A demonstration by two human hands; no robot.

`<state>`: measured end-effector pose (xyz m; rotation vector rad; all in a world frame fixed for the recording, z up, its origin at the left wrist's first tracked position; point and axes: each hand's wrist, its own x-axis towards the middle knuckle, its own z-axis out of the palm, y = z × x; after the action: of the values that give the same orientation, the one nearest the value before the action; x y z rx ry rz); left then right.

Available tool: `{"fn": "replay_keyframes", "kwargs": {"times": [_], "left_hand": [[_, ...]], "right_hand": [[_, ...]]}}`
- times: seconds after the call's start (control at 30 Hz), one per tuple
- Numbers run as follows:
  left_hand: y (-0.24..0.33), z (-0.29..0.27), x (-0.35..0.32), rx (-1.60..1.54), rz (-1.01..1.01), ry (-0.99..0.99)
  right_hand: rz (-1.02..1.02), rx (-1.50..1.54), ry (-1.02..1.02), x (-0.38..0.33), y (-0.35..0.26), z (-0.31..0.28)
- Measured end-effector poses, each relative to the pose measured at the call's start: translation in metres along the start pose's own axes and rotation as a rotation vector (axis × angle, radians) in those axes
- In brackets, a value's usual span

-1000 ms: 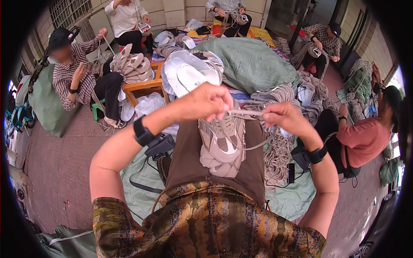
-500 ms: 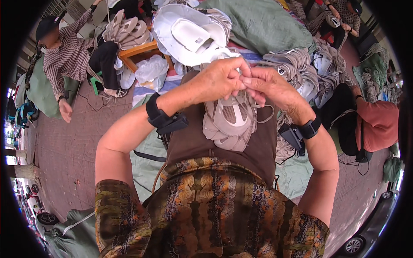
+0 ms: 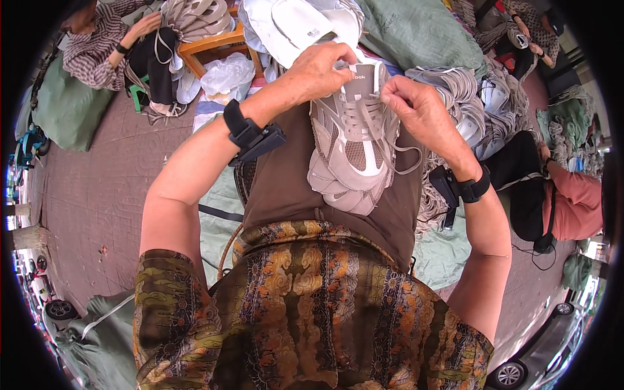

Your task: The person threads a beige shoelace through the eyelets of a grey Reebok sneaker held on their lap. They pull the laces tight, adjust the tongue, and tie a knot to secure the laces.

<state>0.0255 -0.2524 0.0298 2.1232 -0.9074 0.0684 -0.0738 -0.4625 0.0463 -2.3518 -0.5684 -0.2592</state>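
Reddish paving [image 3: 110, 214], sheeting [image 3: 448, 253], shoe upper [image 3: 355, 133]

This is an outdoor, roadside workplace: reddish paving [image 3: 104, 201] stretches past the left edge of a green ground sheet [image 3: 448, 257], and a grey car [image 3: 539, 354] stands beyond its right edge. Bundled shoe uppers [image 3: 465, 107], a bulging green sack [image 3: 422, 36] and co-workers [image 3: 97, 49] surround it.

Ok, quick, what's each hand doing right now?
Left hand: fingers curled by the shoe tongue; can't tell if gripping.
Right hand: closed in a pinch beside the laces; can't tell if holding one.
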Motion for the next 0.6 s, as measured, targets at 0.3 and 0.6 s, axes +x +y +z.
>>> {"fn": "replay_keyframes", "kwargs": {"times": [0.3, 0.6], "left_hand": [[-0.032, 0.007, 0.036, -0.11, -0.104, -0.226], [-0.034, 0.02, 0.033, -0.473, -0.171, -0.229]], "right_hand": [[-0.397, -0.654, 0.059, 0.022, -0.013, 0.009], [-0.522, -0.807, -0.069, 0.023, -0.007, 0.001]]}}
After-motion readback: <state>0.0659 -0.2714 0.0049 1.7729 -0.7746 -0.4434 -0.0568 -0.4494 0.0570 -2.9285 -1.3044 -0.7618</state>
